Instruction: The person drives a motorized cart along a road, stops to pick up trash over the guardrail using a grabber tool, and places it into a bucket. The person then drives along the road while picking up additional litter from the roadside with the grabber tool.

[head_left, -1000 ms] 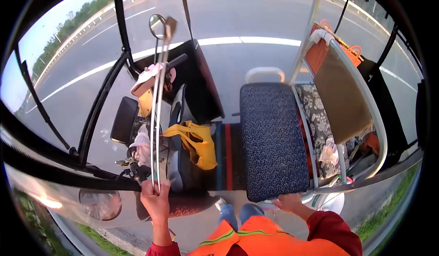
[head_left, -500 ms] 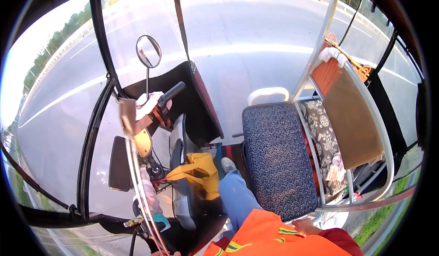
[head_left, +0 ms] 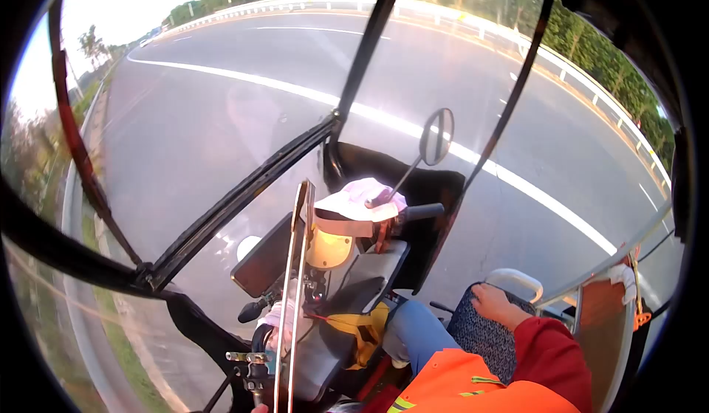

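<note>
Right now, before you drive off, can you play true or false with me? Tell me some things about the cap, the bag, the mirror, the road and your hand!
1. The right hand is on the patterned seat. True.
2. The pink cap lies on the road. False: it is up beside the black handlebar grip.
3. The cloth bag is green. False: it is yellow.
4. A white line runs along the road. True.
5. The mirror has square corners. False: it is rounded.
</note>
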`<state>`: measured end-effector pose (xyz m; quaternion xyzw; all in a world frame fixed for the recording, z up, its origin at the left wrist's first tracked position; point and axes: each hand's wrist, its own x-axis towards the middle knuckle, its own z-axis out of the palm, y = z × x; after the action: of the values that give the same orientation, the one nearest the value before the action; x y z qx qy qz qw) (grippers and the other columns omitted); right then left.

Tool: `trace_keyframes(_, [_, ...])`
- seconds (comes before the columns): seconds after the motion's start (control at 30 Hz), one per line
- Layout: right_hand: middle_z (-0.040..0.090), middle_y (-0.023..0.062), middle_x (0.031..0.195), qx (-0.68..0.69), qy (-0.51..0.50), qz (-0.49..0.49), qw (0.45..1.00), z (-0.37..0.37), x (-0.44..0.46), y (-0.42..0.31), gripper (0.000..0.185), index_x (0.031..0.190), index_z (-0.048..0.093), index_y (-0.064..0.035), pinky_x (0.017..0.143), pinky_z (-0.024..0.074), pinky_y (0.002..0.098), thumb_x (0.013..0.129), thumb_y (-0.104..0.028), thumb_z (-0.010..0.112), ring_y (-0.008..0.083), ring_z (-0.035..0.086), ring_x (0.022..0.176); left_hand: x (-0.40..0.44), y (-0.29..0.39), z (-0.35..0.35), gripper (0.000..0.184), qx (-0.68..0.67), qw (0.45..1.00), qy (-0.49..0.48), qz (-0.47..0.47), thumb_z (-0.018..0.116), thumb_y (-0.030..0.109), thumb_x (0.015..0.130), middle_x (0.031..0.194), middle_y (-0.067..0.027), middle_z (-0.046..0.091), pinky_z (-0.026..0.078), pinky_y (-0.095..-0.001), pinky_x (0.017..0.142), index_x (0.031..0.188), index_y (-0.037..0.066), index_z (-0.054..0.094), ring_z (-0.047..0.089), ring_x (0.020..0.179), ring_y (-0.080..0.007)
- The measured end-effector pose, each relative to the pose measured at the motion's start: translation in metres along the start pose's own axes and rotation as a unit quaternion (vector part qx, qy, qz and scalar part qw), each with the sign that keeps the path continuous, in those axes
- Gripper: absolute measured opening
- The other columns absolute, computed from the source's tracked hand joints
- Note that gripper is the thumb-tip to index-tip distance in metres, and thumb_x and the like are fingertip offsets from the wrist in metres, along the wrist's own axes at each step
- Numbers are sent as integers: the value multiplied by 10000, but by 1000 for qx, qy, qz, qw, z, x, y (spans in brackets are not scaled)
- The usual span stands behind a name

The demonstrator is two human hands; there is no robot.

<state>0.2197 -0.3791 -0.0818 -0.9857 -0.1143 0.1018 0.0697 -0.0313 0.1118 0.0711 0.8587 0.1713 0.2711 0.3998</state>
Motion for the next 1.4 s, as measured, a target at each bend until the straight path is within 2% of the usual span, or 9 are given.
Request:
trace_keyframes(0.13, [603, 178, 1007, -22, 194, -208, 958, -108, 173, -68, 252, 1028, 627, -40, 783, 504, 455, 822, -184, 630, 375, 603, 960, -12, 8, 22, 285, 241, 963, 114, 32, 729, 231, 810, 1089, -150, 588, 464, -372, 726, 785, -6, 571, 576, 827, -231])
trace_keyframes(0.23, [676, 165, 745, -121, 80, -85, 986, -146, 208, -106, 225, 764, 723, -57, 704, 528, 421, 747, -273, 660, 344, 670, 752, -51, -7, 36, 280, 394, 905, 160, 20, 693, 155, 782, 1256, -255, 560, 463, -504, 932, 671, -31, 516, 600, 1039, -386])
trace_keyframes(0.37, [688, 135, 727, -103, 80, -169, 977, -150, 209, -76, 250, 740, 733, -101, 697, 530, 429, 751, -338, 654, 330, 682, 725, -74, -15, 36, 329, 296, 919, 222, -136, 712, 58, 730, 1264, -264, 559, 392, -509, 1011, 576, -15, 431, 545, 1133, -416])
trace_keyframes(0.43, [678, 118, 828, -98, 74, -187, 975, -144, 214, -75, 268, 804, 702, -77, 722, 518, 437, 741, -338, 695, 325, 664, 818, -69, -11, 31, 275, 200, 952, 211, -96, 705, 42, 708, 1197, -239, 597, 497, -388, 786, 597, -49, 470, 636, 931, -351])
trace_keyframes(0.5, [632, 93, 891, -26, 275, -286, 917, -134, 218, -78, 316, 873, 660, -81, 720, 502, 441, 698, -327, 755, 310, 625, 894, -59, -8, 30, 286, 167, 967, 178, -73, 721, 66, 689, 1144, -221, 621, 498, -372, 749, 585, -47, 480, 648, 889, -315])
trace_keyframes(0.57, [637, 90, 964, 22, 233, -297, 926, -119, 239, -83, 374, 940, 648, -82, 773, 512, 440, 644, -256, 798, 319, 615, 933, -50, -12, 39, 307, 178, 969, 160, -58, 735, 92, 677, 1115, -221, 632, 499, -361, 727, 571, -33, 475, 648, 871, -308])
trace_keyframes(0.77, [625, 130, 569, 146, -174, -224, 948, -139, 272, -106, 301, 681, 643, 48, 484, 500, 282, 686, -239, 730, 184, 632, 498, -40, -18, 42, 318, 228, 960, 153, -49, 756, 161, 657, 1119, -175, 660, 509, -354, 665, 564, -6, 502, 656, 751, -288])
trace_keyframes(0.97, [713, 138, 844, -36, 200, -229, 952, -101, 248, -109, 369, 901, 663, -64, 670, 540, 433, 700, -348, 786, 333, 693, 795, -43, -17, 46, 328, 221, 958, 170, -69, 753, 150, 659, 1118, -152, 668, 513, -361, 682, 557, -5, 483, 665, 780, -296])
trace_keyframes(1.4, [581, 65, 689, -96, 400, -271, 870, -78, 266, -110, 426, 803, 502, -102, 570, 491, 406, 540, -192, 825, 289, 622, 639, -33, -22, 54, 413, 226, 946, 221, -69, 747, 26, 608, 1057, -207, 676, 462, -347, 633, 517, 12, 345, 618, 736, -283])
